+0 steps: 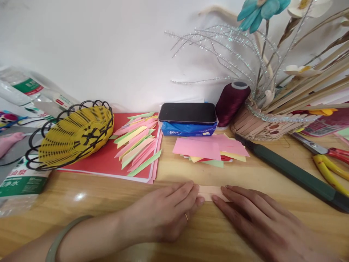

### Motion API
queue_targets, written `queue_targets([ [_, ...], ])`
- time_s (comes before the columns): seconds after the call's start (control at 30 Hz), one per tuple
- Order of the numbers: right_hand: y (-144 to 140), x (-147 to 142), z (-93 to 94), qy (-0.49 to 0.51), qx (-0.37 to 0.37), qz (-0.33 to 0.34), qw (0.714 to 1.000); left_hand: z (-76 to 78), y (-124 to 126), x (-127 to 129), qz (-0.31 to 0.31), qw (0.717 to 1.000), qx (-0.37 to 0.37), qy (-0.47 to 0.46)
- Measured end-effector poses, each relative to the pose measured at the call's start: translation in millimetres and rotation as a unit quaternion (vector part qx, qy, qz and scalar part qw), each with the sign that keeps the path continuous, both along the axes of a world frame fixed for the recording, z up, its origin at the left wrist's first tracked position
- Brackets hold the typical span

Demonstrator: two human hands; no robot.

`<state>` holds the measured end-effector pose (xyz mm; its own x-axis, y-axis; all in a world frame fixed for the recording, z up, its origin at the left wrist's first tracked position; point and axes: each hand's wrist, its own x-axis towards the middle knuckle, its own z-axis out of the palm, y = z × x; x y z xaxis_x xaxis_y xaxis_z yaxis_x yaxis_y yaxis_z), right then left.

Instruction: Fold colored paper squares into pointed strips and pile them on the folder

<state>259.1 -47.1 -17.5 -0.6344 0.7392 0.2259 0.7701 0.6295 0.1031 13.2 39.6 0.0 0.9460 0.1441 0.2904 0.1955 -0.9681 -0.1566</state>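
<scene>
A pale peach strip of folded paper (209,193) lies on the wooden table between my two hands. My left hand (171,211) grips its left end, thumb and fingers closed together. At the other end, the thumb and fingertips of my right hand (259,218) pinch the paper against the table. Both ends of the strip are hidden under my fingers. Behind it lie loose sheets of pink, yellow and green paper (196,147). Several folded paper pieces (139,142) in pink, green and yellow sit in a row on a red folder (100,163) to the left.
A black phone (187,112) rests on a blue tissue pack (188,129). Beside it stand a maroon thread spool (231,102) and a flower basket (261,125). A dark green tool (294,171) and scissors (327,160) lie right; a yellow basket (79,134) leans left.
</scene>
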Motion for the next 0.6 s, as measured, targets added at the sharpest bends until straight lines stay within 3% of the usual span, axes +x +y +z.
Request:
queue_targets([
  [0.37,2.0,10.2,1.2,0.009,0.005,0.019,1.0,3.4,4.8,0.8,0.0,0.998,-0.059,-0.019],
  [0.6,13.4,20.5,13.5,0.029,-0.05,0.05,0.997,9.7,12.0,-6.5,-0.031,0.997,-0.063,0.015],
])
